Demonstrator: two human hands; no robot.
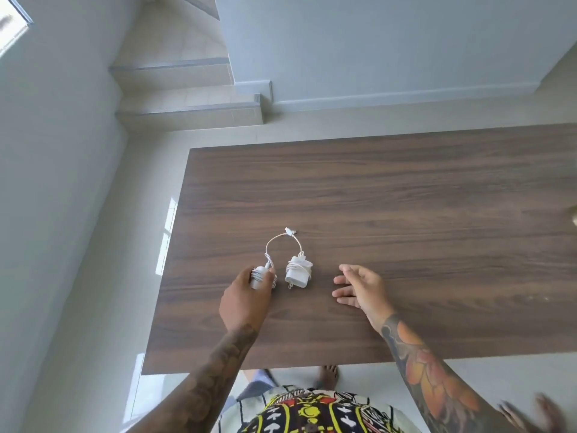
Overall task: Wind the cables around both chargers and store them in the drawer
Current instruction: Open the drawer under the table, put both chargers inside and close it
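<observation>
My left hand (246, 295) has its fingers curled around the left charger (260, 277), thumb pressed on its right side; my knuckles hide most of the white block, so only the top end and a few wraps of cable show past them. My right hand (359, 289) hovers flat and relaxed over the table (406, 198), fingers spread and pointing toward nine o'clock, holding nothing; whether the palm touches the wood I cannot tell. Between my hands, just beside the left one at three o'clock from it, lies the right charger (298, 273), wound in its cable with the plug prongs poking toward six o'clock. From both chargers a short loose run of cable (282, 240) arcs up toward twelve o'clock, and the two ends meet at small white connectors (290, 231), too small to tell whether they are joined or only touching. At three o'clock, a pale object (574, 215) is cut off by the frame edge and I cannot identify it. Beyond the table at eleven o'clock, tiled stairs (187, 98) rise. No drawer is in sight.
</observation>
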